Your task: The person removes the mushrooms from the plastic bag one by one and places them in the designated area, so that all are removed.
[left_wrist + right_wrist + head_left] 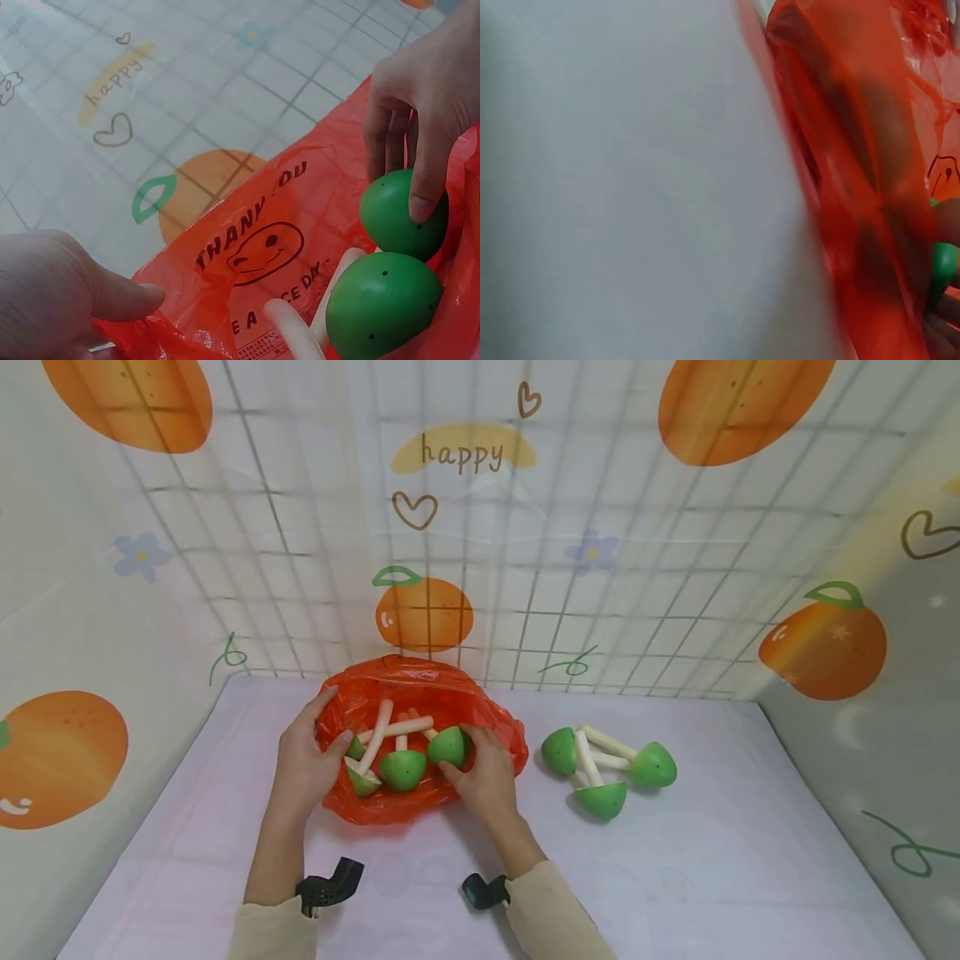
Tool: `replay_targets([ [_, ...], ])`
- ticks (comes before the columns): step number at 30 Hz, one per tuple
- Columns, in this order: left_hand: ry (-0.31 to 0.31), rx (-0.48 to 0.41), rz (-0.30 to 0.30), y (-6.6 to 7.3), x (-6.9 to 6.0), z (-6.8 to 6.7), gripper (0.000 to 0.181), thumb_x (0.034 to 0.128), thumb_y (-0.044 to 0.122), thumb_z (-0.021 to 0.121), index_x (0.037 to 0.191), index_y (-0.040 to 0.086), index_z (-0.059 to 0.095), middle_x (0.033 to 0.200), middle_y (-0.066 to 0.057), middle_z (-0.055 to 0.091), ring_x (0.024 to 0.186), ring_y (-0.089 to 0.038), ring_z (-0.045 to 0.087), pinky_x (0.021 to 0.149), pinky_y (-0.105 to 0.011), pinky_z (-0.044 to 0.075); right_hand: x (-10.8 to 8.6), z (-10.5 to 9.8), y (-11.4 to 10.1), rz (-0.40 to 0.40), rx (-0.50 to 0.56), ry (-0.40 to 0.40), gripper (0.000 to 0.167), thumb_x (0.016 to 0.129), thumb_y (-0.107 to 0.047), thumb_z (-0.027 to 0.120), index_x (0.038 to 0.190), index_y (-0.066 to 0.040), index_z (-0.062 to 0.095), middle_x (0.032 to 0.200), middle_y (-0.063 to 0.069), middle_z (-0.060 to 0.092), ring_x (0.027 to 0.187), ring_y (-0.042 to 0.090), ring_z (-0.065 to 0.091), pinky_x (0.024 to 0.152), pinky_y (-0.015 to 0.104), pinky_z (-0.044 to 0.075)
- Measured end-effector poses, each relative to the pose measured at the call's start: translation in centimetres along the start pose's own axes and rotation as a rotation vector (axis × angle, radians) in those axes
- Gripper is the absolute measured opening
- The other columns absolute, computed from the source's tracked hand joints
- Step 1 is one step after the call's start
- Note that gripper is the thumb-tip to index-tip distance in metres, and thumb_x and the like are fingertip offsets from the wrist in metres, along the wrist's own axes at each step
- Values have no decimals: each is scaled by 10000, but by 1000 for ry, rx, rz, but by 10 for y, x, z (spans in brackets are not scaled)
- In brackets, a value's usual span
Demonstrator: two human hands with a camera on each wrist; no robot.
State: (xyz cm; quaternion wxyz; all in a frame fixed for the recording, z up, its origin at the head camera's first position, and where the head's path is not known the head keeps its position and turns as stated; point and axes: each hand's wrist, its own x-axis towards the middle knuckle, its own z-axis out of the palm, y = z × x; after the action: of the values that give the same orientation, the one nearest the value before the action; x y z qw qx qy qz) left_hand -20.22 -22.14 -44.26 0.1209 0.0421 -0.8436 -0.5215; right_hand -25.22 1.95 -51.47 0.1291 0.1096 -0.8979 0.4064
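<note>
A red plastic bag (420, 675) lies spread on the table, its mouth facing up. Several toy mushrooms with green caps and pale stems are in it, one mushroom (403, 771) near the front. My left hand (309, 756) holds the bag's left rim, thumb inside, as the left wrist view shows too. Inside the right part of the bag, my right hand (487, 774) grips another green mushroom (386, 214) by its cap. In the right wrist view, red plastic hides most of that hand; only some fingers (949, 225) and a bit of green show.
To the right of the bag, three more toy mushrooms (600, 800) lie with their stems together on the pale table (720, 860). A sheet printed with oranges covers the back and side walls, with a wire grid (480, 543) at the back.
</note>
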Motion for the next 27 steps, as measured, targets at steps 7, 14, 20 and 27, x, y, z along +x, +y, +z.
replay_targets([
  [7, 3, 4, 7, 0, 0, 1, 708, 998, -22, 656, 1634, 145, 393, 1644, -136, 409, 1494, -377, 398, 1140, -565, 431, -1, -7, -3, -1, -39, 12, 635, 814, -179, 912, 1375, -26, 656, 1323, 159, 672, 1225, 384, 625, 1043, 543, 541],
  [14, -2, 1, 10, 4, -2, 1, 708, 998, -27, 653, 1634, 139, 390, 1642, -139, 410, 1487, -380, 404, 1130, -565, 441, -5, -16, -8, -10, -88, 51, 628, 812, -177, 912, 1370, -26, 668, 1309, 155, 668, 1202, 390, 636, 1026, 532, 553],
  [20, -10, -2, 13, 5, -1, 2, 704, 1001, -23, 652, 1634, 142, 390, 1645, -134, 408, 1492, -374, 399, 1136, -559, 437, -10, -27, -12, -36, -99, 105, 631, 802, -161, 915, 1362, 1, 673, 1290, 170, 671, 1173, 391, 660, 1022, 515, 562],
  [27, -16, 14, 4, 6, -2, 2, 704, 1005, -14, 649, 1637, 146, 385, 1651, -132, 397, 1500, -371, 380, 1148, -563, 426, -16, -44, -20, -111, -30, 136, 601, 802, -145, 914, 1330, 30, 686, 1271, 192, 696, 1135, 380, 682, 966, 497, 594],
])
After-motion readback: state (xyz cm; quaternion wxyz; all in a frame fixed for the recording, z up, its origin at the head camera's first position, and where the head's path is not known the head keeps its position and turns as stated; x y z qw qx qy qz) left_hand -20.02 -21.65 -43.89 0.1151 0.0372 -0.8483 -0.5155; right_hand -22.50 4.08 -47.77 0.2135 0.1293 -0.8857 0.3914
